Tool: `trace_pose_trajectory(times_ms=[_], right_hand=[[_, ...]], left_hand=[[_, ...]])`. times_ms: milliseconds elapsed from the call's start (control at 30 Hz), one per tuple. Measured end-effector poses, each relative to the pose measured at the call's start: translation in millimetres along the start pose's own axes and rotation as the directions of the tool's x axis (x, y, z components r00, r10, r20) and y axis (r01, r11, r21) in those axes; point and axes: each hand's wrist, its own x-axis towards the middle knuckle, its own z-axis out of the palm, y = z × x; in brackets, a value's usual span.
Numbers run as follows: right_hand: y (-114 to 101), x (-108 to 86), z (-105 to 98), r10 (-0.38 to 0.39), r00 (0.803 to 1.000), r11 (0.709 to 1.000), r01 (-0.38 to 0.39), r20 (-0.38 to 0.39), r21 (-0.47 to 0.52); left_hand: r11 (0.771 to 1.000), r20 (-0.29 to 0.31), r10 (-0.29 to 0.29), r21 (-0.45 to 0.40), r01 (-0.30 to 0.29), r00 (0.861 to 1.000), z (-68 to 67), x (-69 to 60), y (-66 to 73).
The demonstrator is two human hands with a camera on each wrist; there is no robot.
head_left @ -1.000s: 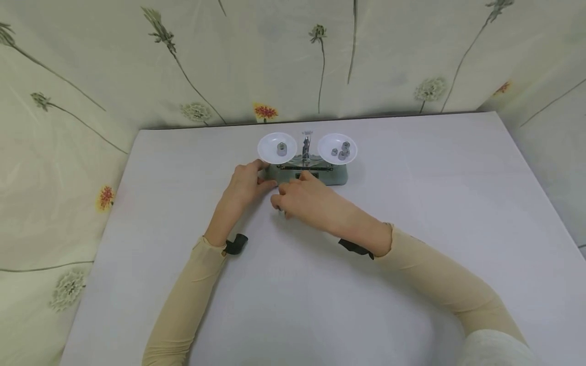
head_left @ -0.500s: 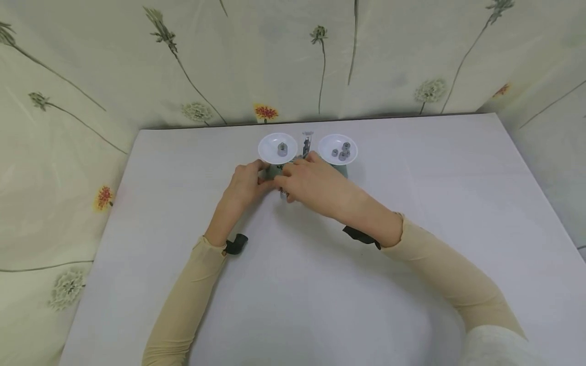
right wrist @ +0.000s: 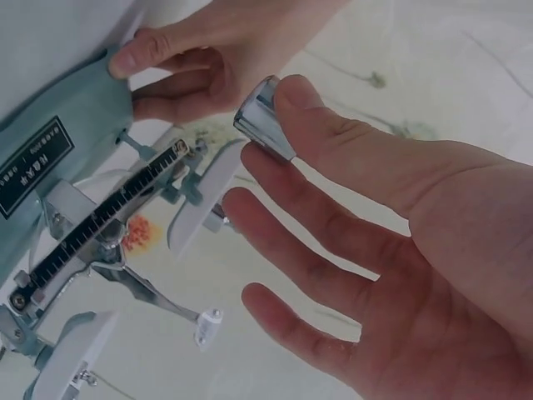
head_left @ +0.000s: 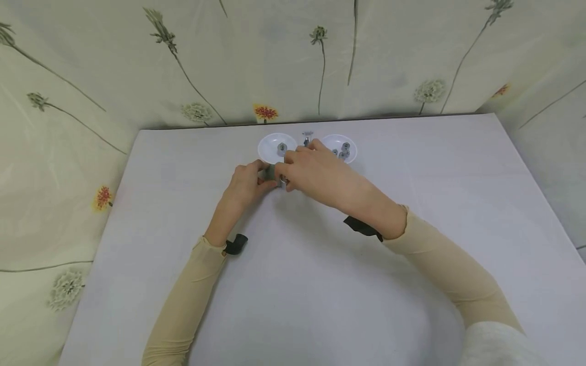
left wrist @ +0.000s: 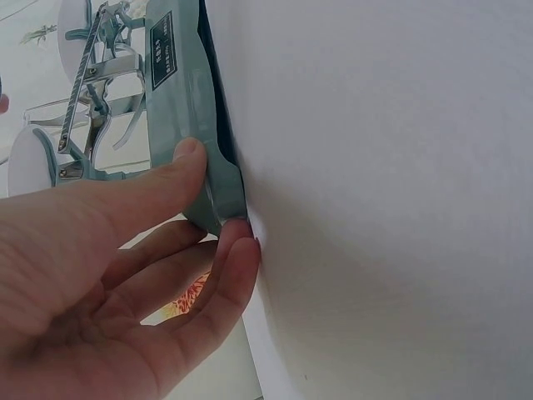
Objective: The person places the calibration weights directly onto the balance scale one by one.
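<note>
A green balance scale point(left wrist: 179, 100) stands near the table's far edge, much of its base hidden behind my right hand in the head view. My left hand point(head_left: 246, 182) grips the left end of its base, thumb on the front face and fingers round the end. Between thumb and index finger, my right hand point(head_left: 316, 175) pinches a shiny metal weight point(right wrist: 263, 118), held in front of the scale. A cylindrical weight point(head_left: 282, 149) sits in the white left pan point(head_left: 265, 147). Several smaller weights point(head_left: 345, 148) lie in the right pan point(head_left: 331, 141), partly covered by the right hand.
The white table point(head_left: 293, 284) spreads out on both sides and in front of the scale. Behind its far edge hangs a flower-patterned cloth point(head_left: 384, 56). The graduated beam point(right wrist: 104, 218) and the pointer stand close by the right hand.
My right hand, with the weight, has moved away from me and up, from in front of the base to beside the pans. My left hand keeps its place on the base.
</note>
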Motion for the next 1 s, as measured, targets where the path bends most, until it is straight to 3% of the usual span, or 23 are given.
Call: trace_pose_trajectory(times_ms=[433, 767, 1000], right_hand=[[8.1, 20.3, -11.3, -0.012, 0.995, 0.999, 0.007, -0.103, -0.050], [17.6, 42.0, -11.3, 0.027, 0.996, 1.000, -0.027, -0.090, 0.007], [19.9, 58.2, -7.2, 0.064, 0.998, 0.998, -0.064, -0.020, 0.020]], left_hand=[[1.000, -0.009, 0.025, -0.016, -0.026, 1.000, 1.1, 2.6, -4.6], [1.000, 0.016, -0.012, -0.003, 0.012, 1.000, 0.6, 3.8, -2.7], [1.000, 0.022, -0.024, -0.017, 0.024, 0.999, 1.3, 4.9, -3.6]])
